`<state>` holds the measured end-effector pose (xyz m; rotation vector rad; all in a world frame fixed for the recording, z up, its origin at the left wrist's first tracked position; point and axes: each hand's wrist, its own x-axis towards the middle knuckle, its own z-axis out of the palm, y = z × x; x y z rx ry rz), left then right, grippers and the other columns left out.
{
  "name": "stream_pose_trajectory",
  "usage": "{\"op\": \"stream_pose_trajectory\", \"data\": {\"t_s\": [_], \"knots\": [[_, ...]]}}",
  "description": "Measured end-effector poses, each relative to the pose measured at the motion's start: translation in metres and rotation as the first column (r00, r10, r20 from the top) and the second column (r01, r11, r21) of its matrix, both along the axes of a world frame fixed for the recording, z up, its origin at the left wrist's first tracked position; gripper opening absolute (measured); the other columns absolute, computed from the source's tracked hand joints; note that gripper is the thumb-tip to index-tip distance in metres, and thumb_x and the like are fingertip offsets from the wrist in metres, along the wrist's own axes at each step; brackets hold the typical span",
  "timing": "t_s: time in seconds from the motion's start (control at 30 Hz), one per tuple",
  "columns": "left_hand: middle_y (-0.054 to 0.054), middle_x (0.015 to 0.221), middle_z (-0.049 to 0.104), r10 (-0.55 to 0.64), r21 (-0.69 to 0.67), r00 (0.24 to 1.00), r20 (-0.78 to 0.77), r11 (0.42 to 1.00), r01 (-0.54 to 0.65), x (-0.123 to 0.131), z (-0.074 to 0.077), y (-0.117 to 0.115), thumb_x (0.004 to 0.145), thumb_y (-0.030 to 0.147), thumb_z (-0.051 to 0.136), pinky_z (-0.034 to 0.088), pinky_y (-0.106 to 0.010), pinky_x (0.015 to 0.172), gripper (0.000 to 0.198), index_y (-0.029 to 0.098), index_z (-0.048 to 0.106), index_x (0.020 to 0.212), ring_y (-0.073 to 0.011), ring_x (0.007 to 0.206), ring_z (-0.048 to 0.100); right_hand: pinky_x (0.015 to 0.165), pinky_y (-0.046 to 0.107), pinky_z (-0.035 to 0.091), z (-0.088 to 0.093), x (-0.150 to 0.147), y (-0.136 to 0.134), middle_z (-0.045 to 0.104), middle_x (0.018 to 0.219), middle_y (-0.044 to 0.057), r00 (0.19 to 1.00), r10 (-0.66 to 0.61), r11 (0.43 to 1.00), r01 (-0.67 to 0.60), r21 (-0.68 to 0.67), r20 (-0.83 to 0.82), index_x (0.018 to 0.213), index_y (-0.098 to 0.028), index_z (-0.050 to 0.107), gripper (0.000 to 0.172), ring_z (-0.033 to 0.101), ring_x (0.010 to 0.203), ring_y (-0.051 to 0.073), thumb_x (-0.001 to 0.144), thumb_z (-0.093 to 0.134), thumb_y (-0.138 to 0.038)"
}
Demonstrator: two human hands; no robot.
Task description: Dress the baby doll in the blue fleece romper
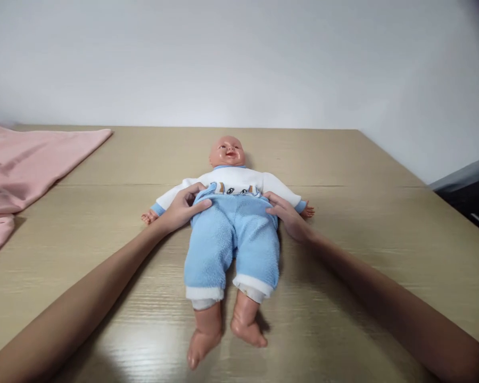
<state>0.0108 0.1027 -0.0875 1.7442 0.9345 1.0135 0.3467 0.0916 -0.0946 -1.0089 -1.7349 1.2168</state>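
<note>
Both arms stretch forward, low over the table (383, 213). The left hand (180, 209) pinches the waistband of the trousers (233, 242) (thumb on top), and the right hand (289, 218) clasps the opposite side. The doll (239, 178) lies face up mid-table, feet toward the person. A cloth (19, 170) lies far left.

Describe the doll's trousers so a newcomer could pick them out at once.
On the wooden table lies a baby doll, face up. Its blue fleece trousers cover the legs, left hand and right hand at the waistband. Unlike the white top and pink cloth, they are blue with white cuffs.
</note>
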Motion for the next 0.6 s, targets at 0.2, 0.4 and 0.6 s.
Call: {"op": "stream_pose_trajectory", "data": {"t_s": [0.2, 0.4, 0.6], "knots": [[-0.010, 0.117, 0.075, -0.384, -0.150, 0.922, -0.038, 0.915, 0.375, -0.047, 0.008, 0.008, 0.088, 0.050, 0.093, 0.057, -0.039, 0.103, 0.043, 0.020, 0.078, 0.116, -0.0288, 0.114, 0.071, 0.119, 0.047, 0.048, 0.007, 0.035, 0.001, 0.071, 0.127, 0.008, 0.920, 0.315, 0.941, -0.336, 0.052, 0.233, 0.122, -0.023, 0.076, 0.029, 0.063, 0.127, 0.032, 0.094, 0.073, -0.031], [-0.009, 0.142, 0.072, -0.512, -0.187, 0.828, -0.228, 0.858, 0.479, -0.052, 0.018, 0.009, 0.086, 0.042, 0.098, 0.043, -0.046, 0.129, 0.048, 0.025, 0.081, 0.128, -0.0349, 0.139, 0.063, 0.136, 0.051, 0.036, 0.017, 0.034, -0.002, 0.061, 0.155, 0.011, 0.843, 0.424, 0.889, -0.456, 0.024, 0.331, 0.141, -0.027, 0.077, 0.049, 0.053, 0.153, 0.034, 0.097, 0.086, -0.045], [-0.012, 0.151, 0.073, -0.446, -0.321, 0.895, 0.015, 0.845, 0.427, -0.054, 0.000, -0.002, 0.094, 0.047, 0.091, 0.046, -0.050, 0.128, 0.049, 0.025, 0.080, 0.137, -0.0382, 0.147, 0.062, 0.139, 0.056, 0.034, 0.001, 0.029, -0.009, 0.066, 0.162, 0.012, 0.960, 0.255, 0.964, -0.244, -0.106, 0.113, 0.149, -0.030, 0.074, 0.059, 0.054, 0.158, 0.037, 0.103, 0.072, -0.067]]}}
